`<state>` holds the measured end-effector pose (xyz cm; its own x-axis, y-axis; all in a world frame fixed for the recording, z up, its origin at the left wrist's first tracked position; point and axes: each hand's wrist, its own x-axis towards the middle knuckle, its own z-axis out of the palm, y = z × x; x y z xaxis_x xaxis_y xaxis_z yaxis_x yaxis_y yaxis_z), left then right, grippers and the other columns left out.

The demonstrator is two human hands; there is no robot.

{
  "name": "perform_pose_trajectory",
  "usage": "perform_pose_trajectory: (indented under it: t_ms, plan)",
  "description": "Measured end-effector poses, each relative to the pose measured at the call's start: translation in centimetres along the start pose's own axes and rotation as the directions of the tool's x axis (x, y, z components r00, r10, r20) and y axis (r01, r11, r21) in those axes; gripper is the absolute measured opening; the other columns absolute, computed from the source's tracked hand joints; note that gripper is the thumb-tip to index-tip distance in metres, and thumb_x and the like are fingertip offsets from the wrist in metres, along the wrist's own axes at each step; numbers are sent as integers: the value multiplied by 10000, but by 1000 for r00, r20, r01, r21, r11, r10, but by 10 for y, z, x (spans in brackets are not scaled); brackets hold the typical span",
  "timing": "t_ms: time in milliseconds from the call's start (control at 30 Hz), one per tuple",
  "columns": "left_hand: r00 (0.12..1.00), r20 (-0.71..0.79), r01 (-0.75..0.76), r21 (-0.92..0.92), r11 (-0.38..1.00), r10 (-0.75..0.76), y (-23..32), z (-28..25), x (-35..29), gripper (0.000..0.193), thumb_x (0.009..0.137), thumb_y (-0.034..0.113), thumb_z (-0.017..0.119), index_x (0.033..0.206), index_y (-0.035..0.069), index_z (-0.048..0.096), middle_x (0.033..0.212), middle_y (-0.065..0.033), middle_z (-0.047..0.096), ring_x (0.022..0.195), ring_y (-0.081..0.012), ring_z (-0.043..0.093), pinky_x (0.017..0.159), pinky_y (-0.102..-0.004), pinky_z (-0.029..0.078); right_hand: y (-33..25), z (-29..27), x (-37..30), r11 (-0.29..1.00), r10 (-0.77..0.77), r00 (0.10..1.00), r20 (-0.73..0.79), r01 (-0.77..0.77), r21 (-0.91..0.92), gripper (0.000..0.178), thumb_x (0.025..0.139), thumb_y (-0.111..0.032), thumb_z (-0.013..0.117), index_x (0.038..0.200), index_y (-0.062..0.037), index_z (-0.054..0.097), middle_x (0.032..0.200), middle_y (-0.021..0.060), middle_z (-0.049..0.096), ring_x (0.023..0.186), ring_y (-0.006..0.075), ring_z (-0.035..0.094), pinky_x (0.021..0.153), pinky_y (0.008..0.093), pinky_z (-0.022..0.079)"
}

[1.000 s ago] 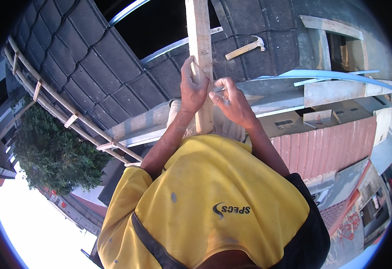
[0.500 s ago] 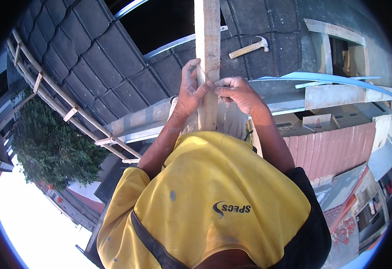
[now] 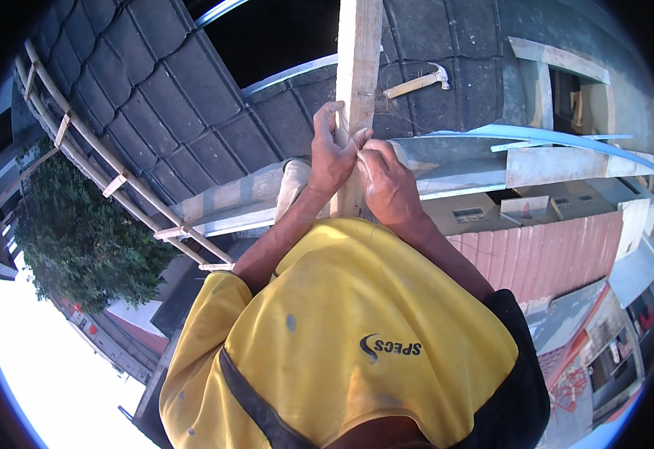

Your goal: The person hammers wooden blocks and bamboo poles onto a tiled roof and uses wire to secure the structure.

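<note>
A pale wooden beam [image 3: 357, 67] rises from in front of my chest toward the top of the view. My left hand [image 3: 332, 159] is closed around the beam's left side, fingers along its edge and thumb across its near face. On the right side, my right hand [image 3: 388, 176] is closed in a pinch, its fingertips against my left thumb. A thin dark strand [image 3: 405, 118] loops out beside the beam near the pinch; wire or string, I cannot tell. Its end between the fingertips is hidden. A claw hammer [image 3: 415, 81] with a wooden handle lies on the roof right of the beam.
Dark roof tiles [image 3: 136, 93] slope around a dark opening [image 3: 267, 34]. A pole ladder [image 3: 117, 183] runs along the left, beyond it a leafy tree [image 3: 91, 232]. Right are a bent light-blue strip [image 3: 544, 133], a framed opening [image 3: 566, 90] and a lower reddish metal roof [image 3: 536, 247].
My right hand has drawn in and turned, its fingers now curled tighter against my left thumb. The beam and my left hand appear slightly further right. The hammer lies where it was.
</note>
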<state>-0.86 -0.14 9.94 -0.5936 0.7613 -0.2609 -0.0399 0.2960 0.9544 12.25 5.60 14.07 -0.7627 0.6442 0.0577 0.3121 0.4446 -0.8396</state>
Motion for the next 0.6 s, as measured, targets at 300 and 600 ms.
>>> perform_pose_trajectory:
  t_ms: [300,600]
  plan:
    - [972,231,20,-242,970,38,18,-22,10,691,997,326,563,1507,38,195,1358,-212,481,1180,-255,558,996,-379,475,9,-32,20,617,374,910,181,-389,684,461,1003,-198,579,1410,-7,473,904,70,608,733,114,608,683,272,519]
    - [948,63,316,-253,914,-311,8,-26,15,423,1048,447,442,1136,40,514,1015,-83,597,915,-135,579,799,-308,507,38,-29,48,843,341,933,118,-359,400,495,987,-207,609,1440,-52,484,1018,102,651,800,149,655,799,312,518]
